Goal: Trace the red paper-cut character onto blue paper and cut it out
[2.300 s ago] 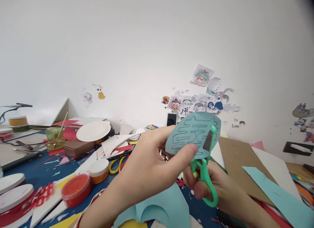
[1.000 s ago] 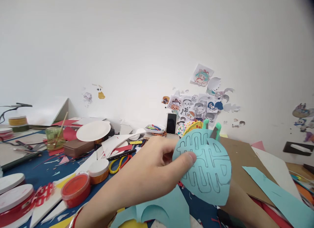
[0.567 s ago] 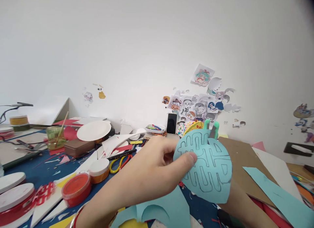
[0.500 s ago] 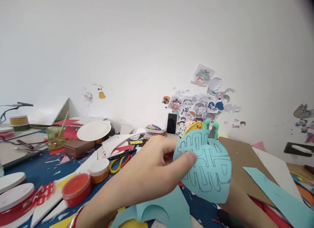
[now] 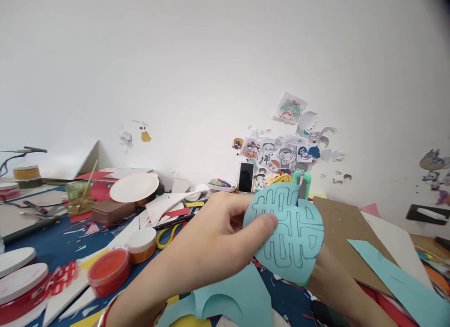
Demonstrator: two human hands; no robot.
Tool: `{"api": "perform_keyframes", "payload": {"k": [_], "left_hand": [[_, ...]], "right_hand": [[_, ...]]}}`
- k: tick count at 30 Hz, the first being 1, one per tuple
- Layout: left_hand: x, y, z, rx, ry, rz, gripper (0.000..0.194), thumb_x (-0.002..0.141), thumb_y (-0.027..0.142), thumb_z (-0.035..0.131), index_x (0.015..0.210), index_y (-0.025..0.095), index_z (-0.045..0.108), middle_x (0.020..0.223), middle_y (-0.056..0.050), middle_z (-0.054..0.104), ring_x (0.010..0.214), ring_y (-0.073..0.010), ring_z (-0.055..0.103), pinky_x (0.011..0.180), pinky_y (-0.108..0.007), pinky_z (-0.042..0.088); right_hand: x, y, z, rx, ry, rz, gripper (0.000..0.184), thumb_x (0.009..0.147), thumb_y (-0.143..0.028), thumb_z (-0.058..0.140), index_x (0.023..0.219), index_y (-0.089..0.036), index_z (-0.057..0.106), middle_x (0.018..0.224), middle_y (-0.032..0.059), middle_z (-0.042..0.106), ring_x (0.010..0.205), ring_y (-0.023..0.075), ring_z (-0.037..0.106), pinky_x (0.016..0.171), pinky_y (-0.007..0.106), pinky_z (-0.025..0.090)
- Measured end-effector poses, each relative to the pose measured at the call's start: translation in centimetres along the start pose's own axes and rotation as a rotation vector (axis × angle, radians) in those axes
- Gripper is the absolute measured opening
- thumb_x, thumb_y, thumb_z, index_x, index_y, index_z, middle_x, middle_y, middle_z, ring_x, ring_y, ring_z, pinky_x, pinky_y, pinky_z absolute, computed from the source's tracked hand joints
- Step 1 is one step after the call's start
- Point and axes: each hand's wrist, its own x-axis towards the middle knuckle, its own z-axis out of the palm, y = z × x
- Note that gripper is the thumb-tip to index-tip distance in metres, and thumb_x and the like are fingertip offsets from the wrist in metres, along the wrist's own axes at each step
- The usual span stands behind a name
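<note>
Teal paper disc (image 5: 290, 233), pencilled with winding lines, held up mid-air right of centre, in front of the brown card (image 5: 346, 238). Your left hand (image 5: 214, 242) pinches it, thumb on the near face, fingers behind. Right hand (image 5: 326, 275) sits behind it, fingers hidden, so can't tell their state; green scissors (image 5: 302, 178) show at the far edge. Paper should be light and floppy: hold it near the rim.

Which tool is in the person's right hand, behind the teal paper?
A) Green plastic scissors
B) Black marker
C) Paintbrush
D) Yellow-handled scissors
A. The green plastic scissors show above the teal paper cutout held by the left hand, in line with the right hand behind it.
</note>
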Motion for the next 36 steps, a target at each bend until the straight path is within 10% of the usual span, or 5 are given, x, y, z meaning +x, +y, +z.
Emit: {"api": "perform_keyframes", "payload": {"k": [5,17,30,36], "left_hand": [[-0.1,0.1,0.0,0.130,0.165,0.076,0.032,0.093,0.035,0.036,0.069,0.017,0.048,0.062,0.004,0.041,0.056,-0.0082,0.038,0.048,-0.019,0.032],[0.0,1.2,-0.2,0.563,0.192,0.139,0.031,0.093,0.026,0.034,0.064,0.017,0.042,0.055,0.005,0.043,0.051,-0.0082,0.038,0.049,-0.023,0.025],[0.1,-0.3,-0.9,0.109,0.075,-0.042,0.024,0.085,0.038,0.050,0.080,0.016,0.059,0.069,0.001,0.054,0.060,-0.0100,0.046,0.049,-0.018,0.036],[-0.1,-0.1,-1.1,0.010,0.213,-0.010,0.023,0.084,0.038,0.053,0.082,0.015,0.057,0.074,-0.001,0.059,0.065,-0.0113,0.053,0.054,-0.019,0.042]], "right_hand": [[-0.2,1.3,-0.3,0.103,0.005,0.079,0.046,0.072,-0.060,0.061,0.059,-0.018,0.047,0.052,-0.0049,0.038,0.047,0.0068,0.028,0.043,0.022,0.027],[-0.1,1.4,-0.6,0.123,0.000,0.056,0.048,0.069,-0.062,0.062,0.062,-0.017,0.047,0.058,-0.0036,0.043,0.052,0.0080,0.031,0.048,0.022,0.029],[-0.4,1.8,-0.7,0.134,0.021,0.094,0.044,0.072,-0.058,0.063,0.063,-0.017,0.047,0.057,-0.0040,0.037,0.052,0.0084,0.028,0.047,0.023,0.024],[-0.3,1.5,-0.7,0.127,-0.008,0.135,0.046,0.071,-0.058,0.063,0.061,-0.017,0.046,0.058,-0.0038,0.039,0.054,0.0088,0.030,0.049,0.023,0.024]]}}
